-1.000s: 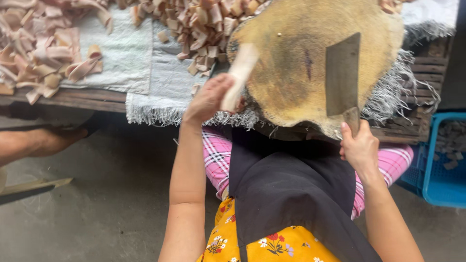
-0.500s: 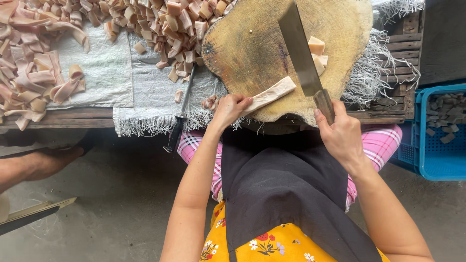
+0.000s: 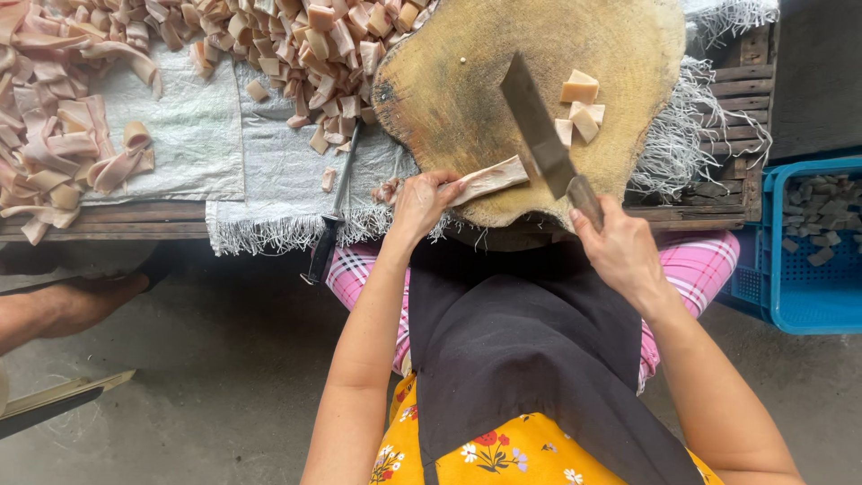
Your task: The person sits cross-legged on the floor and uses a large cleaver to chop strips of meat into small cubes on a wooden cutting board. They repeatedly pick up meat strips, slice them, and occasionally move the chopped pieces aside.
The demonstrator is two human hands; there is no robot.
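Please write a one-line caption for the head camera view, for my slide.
Left hand steadies a pale strip on a round wooden block while right hand holds a cleaver.

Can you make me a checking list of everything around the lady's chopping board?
Surface: round worn wooden chopping block on a slatted wooden bench covered with white woven sacking.
Job's things: pale meat strip; broad steel cleaver; cut pale cubes.
Clutter: heap of pale cut pieces; long pale strips; dark-handled sharpening rod.
Grippers: left hand holds the strip; right hand grips the cleaver.
Cables: nothing seen.
Surroundings: blue plastic crate; another person's foot; grey concrete floor.
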